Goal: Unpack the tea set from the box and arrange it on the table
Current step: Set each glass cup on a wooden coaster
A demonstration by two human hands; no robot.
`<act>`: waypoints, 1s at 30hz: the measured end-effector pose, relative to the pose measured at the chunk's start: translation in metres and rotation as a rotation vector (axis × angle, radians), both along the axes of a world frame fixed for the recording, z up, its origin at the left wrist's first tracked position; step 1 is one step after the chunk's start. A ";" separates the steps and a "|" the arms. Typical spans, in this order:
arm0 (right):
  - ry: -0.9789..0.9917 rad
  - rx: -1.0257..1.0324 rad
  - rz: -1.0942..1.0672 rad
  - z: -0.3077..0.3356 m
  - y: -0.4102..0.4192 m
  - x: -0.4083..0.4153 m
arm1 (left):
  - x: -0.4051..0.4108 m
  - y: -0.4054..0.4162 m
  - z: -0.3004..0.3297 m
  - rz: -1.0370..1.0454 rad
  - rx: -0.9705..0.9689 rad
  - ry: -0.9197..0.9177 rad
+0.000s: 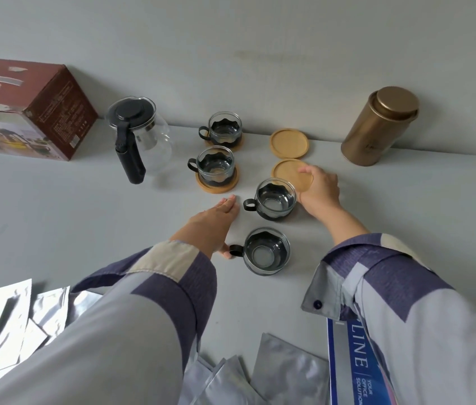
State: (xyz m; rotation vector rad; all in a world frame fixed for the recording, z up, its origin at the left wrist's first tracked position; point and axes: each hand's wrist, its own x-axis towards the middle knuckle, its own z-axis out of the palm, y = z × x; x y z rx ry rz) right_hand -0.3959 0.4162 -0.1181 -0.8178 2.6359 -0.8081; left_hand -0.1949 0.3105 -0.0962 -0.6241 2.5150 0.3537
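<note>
1. The table [55, 217] is pale grey and stands against a plain wall; everything named below rests on it.
2. The box [26, 109], dark red cardboard with printed pictures, sits at the far left, tipped at an angle to the wall.
3. The teapot [140, 135] is clear glass with a black lid and a long black handle, just right of the box.
4. The gold tin [380, 127] stands at the far right with its lid on, well apart from the cups.
5. Silver foil packets [6, 320] lie scattered along the near edge, beside a blue printed card [347, 366].
6. The left hand [216, 223] lies flat and open, fingers straight, holding nothing; its thumb is just beside the handle of the nearest cup [266, 251], which stands on the bare table.
7. The right hand [318, 188] curls loosely over the near edge of a wooden coaster [288, 173]; whether it truly grips the coaster I cannot tell.
8. A third cup [274, 198] sits next to that hand, partly over another coaster.
9. Two more cups [215, 166] and [225, 128] each stand on a coaster, farther back.
10. An empty coaster [289, 143] lies near the wall.
</note>
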 end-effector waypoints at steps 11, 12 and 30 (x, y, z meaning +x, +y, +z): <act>-0.153 -0.138 -0.060 0.014 0.024 0.016 | -0.002 0.002 0.000 -0.003 -0.009 -0.025; -0.171 -0.141 -0.089 0.016 0.029 0.024 | -0.002 0.003 0.001 -0.005 -0.011 -0.026; -0.208 -0.134 0.093 -0.008 0.084 0.145 | 0.000 0.011 0.006 0.015 0.035 -0.032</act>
